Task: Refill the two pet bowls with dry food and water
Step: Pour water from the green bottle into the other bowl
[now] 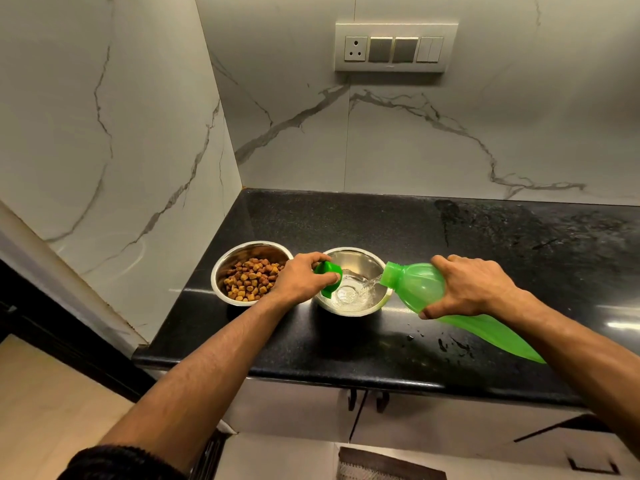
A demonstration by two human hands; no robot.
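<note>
2 steel bowls on bench (346,341): left bowl (221,271) holds kibble (250,279). Right hand (471,287) grips tilted bottle (415,285), pouring water into right bowl (353,259); left hand (301,277) pinches cap (329,271) clear of stream.

Both bowls are shiny steel, the food bowl (221,271) holding dull, rough-looking brown kibble (250,279) and the water bowl (360,259) mirror-bright inside. The green bottle (419,285) is smooth, translucent plastic, like its opaque cap (329,270). The table (346,223) is glossy speckled black stone under smooth veined marble-look wall tiles (415,133).
</note>
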